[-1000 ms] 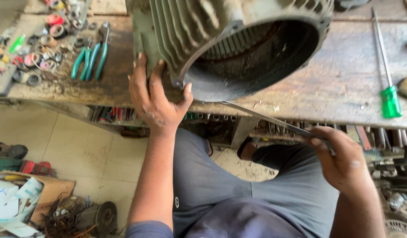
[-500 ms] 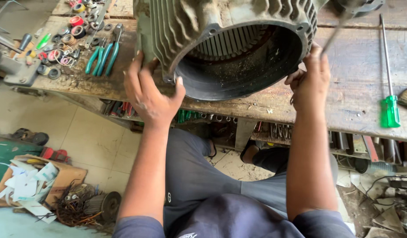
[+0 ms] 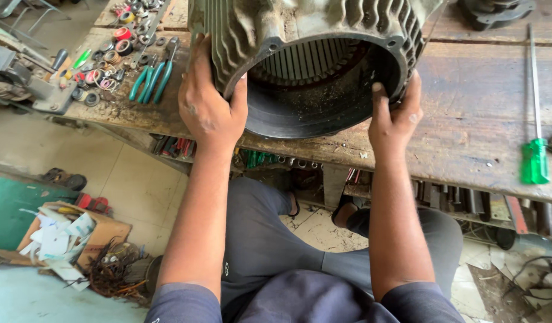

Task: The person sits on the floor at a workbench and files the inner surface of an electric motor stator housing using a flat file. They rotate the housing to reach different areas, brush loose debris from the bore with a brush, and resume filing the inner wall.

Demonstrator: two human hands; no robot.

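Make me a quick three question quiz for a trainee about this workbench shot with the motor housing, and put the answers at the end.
1. True or false: both hands grip the open rim of the finned motor housing.
2. Which tool lies on the wooden bench to the right of the housing?
A. hammer
B. green-handled screwdriver
C. wrench
3. Fill in: the teal-handled pliers lie to the ____ of the left hand.

Key
1. True: the left hand holds the rim on its side, and the right hand holds the other side, with its thumb inside.
2. B
3. left
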